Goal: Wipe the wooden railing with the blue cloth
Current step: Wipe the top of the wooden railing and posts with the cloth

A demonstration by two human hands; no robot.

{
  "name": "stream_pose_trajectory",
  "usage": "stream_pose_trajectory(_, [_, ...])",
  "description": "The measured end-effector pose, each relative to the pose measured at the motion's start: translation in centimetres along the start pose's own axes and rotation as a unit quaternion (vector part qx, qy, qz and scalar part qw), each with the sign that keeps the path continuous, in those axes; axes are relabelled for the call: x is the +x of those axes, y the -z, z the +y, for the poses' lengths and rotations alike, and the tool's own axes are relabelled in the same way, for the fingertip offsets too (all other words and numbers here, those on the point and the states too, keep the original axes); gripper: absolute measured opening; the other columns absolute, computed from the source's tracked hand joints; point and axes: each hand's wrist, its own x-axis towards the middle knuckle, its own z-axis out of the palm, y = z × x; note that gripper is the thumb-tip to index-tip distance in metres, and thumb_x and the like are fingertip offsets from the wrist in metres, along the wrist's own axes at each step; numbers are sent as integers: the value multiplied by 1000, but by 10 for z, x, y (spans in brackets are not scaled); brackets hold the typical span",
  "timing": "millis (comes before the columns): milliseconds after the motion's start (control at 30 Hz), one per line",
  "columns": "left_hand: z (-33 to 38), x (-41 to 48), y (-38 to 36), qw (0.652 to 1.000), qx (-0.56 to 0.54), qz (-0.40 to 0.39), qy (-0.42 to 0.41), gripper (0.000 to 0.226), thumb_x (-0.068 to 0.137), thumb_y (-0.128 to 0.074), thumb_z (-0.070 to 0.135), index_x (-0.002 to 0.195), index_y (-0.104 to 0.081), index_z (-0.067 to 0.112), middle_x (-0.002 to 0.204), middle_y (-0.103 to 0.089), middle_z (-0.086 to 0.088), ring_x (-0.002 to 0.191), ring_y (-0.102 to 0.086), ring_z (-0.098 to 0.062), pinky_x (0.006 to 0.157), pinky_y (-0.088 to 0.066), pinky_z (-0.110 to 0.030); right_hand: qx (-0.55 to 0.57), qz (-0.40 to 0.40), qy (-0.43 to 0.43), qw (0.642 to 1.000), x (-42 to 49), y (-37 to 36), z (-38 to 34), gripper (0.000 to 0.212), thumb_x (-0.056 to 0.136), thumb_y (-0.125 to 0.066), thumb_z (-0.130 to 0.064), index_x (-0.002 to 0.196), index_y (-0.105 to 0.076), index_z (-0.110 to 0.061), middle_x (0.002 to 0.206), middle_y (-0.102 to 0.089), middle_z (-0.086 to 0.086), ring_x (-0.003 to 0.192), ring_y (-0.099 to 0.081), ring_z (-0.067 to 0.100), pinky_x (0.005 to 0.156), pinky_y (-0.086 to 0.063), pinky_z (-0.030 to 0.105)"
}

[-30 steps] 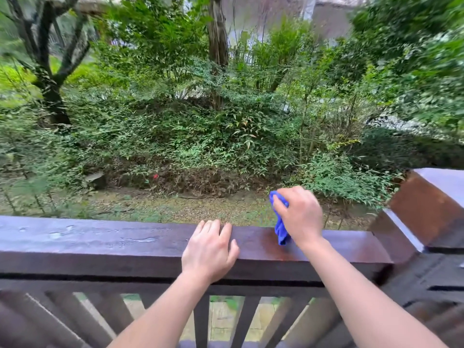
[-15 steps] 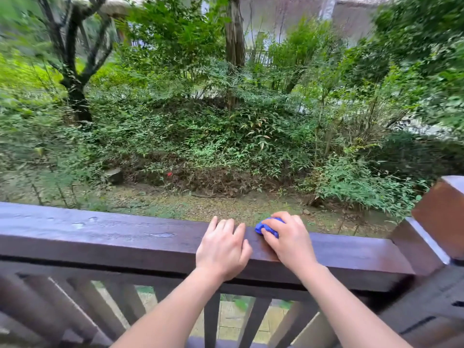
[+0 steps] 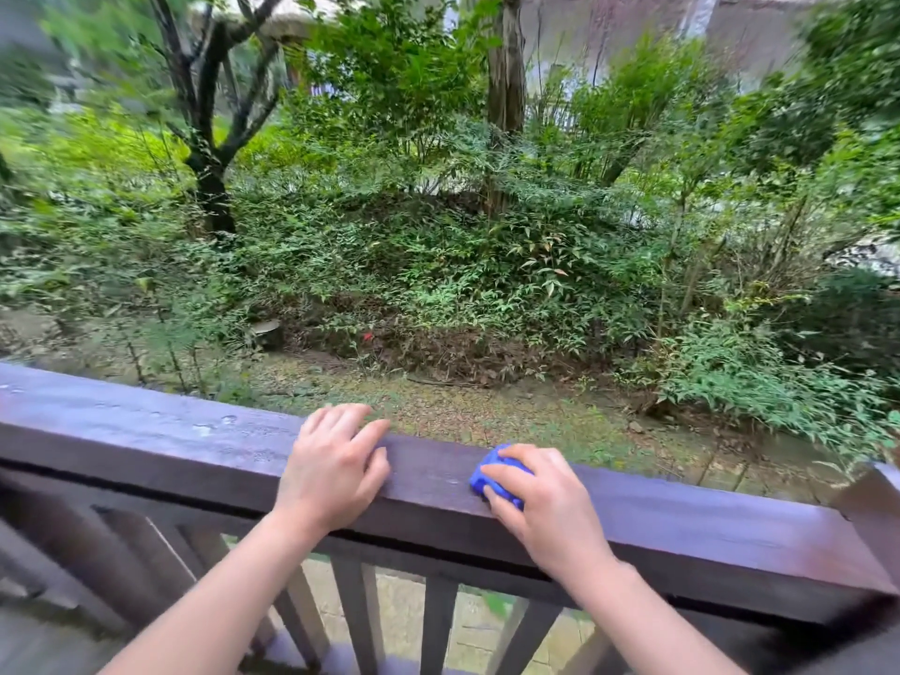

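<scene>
The dark brown wooden railing [image 3: 146, 440] runs across the lower half of the view, sloping down to the right. My right hand [image 3: 545, 509] presses a bunched blue cloth [image 3: 494, 472] onto the rail's top; only the cloth's left part shows past my fingers. My left hand [image 3: 336, 470] rests on the rail's top to the left of the cloth, fingers spread and curled over the far edge, holding nothing. A gap of bare rail lies between the two hands. Small water drops sit on the rail's left part.
Vertical balusters [image 3: 438, 621] stand below the rail. A thicker wooden post [image 3: 871, 509] rises at the right end. Beyond the rail lie a gravelly strip of ground, dense shrubs and tree trunks [image 3: 504, 65].
My right hand came down from above the rail and set the cloth on its top. The view shifted, so the rail and both hands sit further left in the frame.
</scene>
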Motion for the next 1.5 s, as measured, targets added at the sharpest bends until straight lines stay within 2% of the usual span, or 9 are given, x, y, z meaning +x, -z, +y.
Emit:
stream_pose_trajectory(133, [-17,-6,-7,998,26,-40,32,46,86,-42,39,112,-72,17,114,-70,-7,104,-65,-30,95,-50,-45,-12,44,-92,995,20,-4,-8,10,81,-73,-24,90,-74,-24,100,-66,0,84,-54,29,75,-49,34])
stream_pose_trajectory(300, [-21,-6,-11,999,9,-9,40,41,83,-46,40,107,-72,20,106,-69,-1,94,-65,-25,82,-50,-37,25,-9,72,997,11,-29,-50,12,83,-64,-33,94,-68,-28,109,-63,-4,87,-53,24,80,-47,29])
stream_pose_trajectory(467, [-20,-7,-6,999,6,-23,44,40,83,-44,41,107,-71,23,104,-67,1,94,-64,-23,76,-52,-36,-7,7,-69,998,42,-19,-28,11,85,-67,-28,93,-73,-23,102,-65,0,88,-54,29,78,-48,36])
stream_pose_trajectory(633, [-22,-7,-8,999,-3,-21,42,37,84,-46,40,105,-70,22,102,-65,1,92,-63,-25,75,-52,-36,8,-30,86,996,22,-42,-65,16,83,-63,-33,97,-67,-28,110,-63,-4,88,-52,24,79,-47,31])
stream_pose_trajectory(867, [-21,-8,-7,999,-3,-21,41,36,86,-43,40,103,-69,22,98,-64,0,90,-62,-25,73,-51,-37,5,-28,1,1000,49,-51,-83,17,85,-60,-34,96,-70,-27,107,-63,-4,91,-52,25,82,-47,34])
stream_pose_trajectory(967, [-24,-8,-10,999,-11,5,34,35,87,-43,37,102,-70,21,97,-65,0,88,-62,-25,75,-47,-37,29,-64,110,991,31,-53,-87,23,80,-63,-31,104,-66,-29,115,-61,-4,96,-54,25,85,-48,31])
stream_pose_trajectory(1100, [-22,-8,-8,999,-38,16,26,38,90,-41,36,106,-71,20,100,-67,-1,92,-63,-26,94,-47,-38,22,-43,-10,999,70,-52,-83,20,84,-62,-30,102,-70,-25,114,-63,-2,100,-53,27,87,-48,37])
stream_pose_trajectory(1200, [-24,-9,-3,993,-108,32,25,42,88,-39,30,111,-70,15,108,-68,-3,102,-64,-26,107,-45,-45,51,-60,66,995,70,-67,-106,17,83,-59,-28,95,-68,-20,111,-64,0,93,-54,29,84,-48,37])
stream_pose_trajectory(1500, [-65,-19,14,984,-137,63,93,37,92,-45,31,111,-71,12,120,-66,-8,116,-59,-25,98,-48,-38,48,-66,129,988,104,-90,-123,22,88,-55,-36,94,-68,-19,107,-64,1,92,-54,29,82,-49,39])
